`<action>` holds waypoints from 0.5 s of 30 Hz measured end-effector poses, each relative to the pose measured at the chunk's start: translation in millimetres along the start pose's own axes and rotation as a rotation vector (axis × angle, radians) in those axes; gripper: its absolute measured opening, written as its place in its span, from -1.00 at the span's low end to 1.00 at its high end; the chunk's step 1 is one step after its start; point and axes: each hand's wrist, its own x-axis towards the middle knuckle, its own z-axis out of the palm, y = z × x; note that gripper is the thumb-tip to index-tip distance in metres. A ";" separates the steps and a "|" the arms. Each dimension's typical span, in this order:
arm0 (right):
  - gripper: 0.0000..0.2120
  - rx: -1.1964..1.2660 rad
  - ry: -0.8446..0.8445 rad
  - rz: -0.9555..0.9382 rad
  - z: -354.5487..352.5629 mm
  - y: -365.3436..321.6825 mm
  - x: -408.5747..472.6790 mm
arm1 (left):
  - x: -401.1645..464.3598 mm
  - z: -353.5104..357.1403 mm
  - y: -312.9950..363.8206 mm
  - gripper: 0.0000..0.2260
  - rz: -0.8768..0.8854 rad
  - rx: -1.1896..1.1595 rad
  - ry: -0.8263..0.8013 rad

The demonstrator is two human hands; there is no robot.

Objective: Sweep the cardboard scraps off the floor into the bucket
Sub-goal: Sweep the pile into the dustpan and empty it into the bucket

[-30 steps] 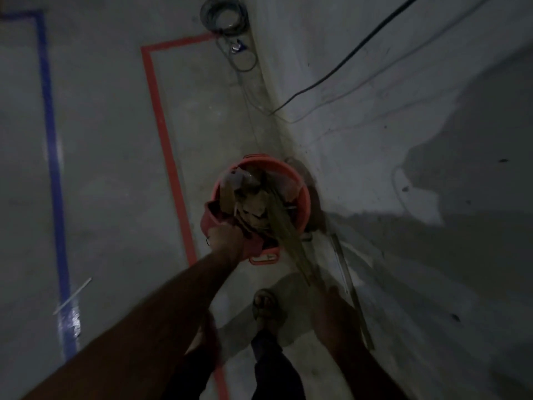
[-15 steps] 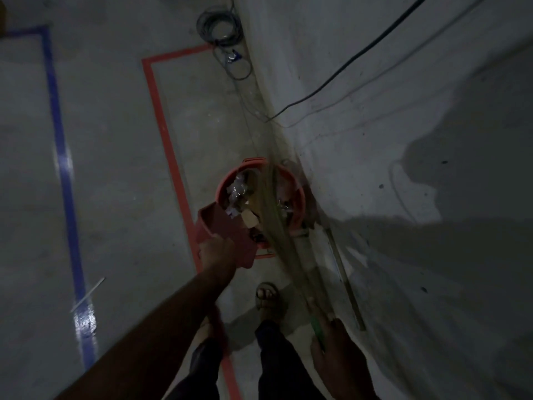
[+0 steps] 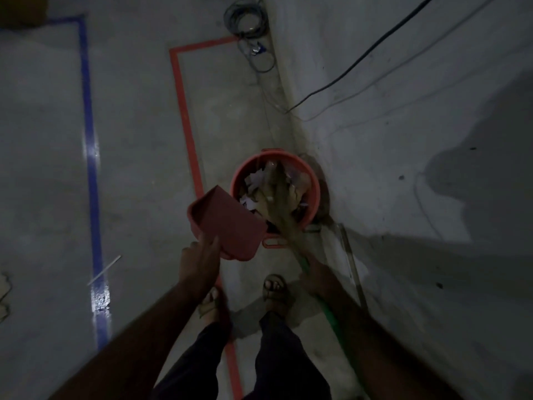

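Red bucket, cardboard scraps inside

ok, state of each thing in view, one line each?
bucket: upright by the wall, holds scraps
dustpan: empty, tilted at the bucket rim
broom: bristles down inside the bucket
left hand: holds the dustpan
right hand: grips the broom handle
cable coil: lying on the floor

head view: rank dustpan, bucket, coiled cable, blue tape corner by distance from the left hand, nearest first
1. dustpan: held by the left hand, just above it in the picture.
2. bucket: up and to the right, against the wall.
3. coiled cable: far up the floor, by the wall's foot.
4. blue tape corner: top left. Close to the cable's distance; order of 3 and 4 uncertain.
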 end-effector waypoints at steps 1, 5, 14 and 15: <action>-0.43 -0.088 0.137 -0.055 -5.9 10.3 -13.7 | -4.7 1.3 -5.0 -0.57 -0.018 0.050 -0.017; -0.45 -0.243 0.181 -0.135 14.0 77.0 -74.2 | -34.1 -8.8 -9.7 -0.58 0.016 0.205 0.074; -0.40 -0.259 0.219 -0.362 0.9 56.8 -156.6 | -120.3 -8.4 -31.5 -0.63 -0.147 0.107 0.267; -0.41 -0.291 0.203 -0.371 -2.5 49.9 -160.4 | -132.9 -10.5 -35.1 -0.59 -0.182 0.088 0.267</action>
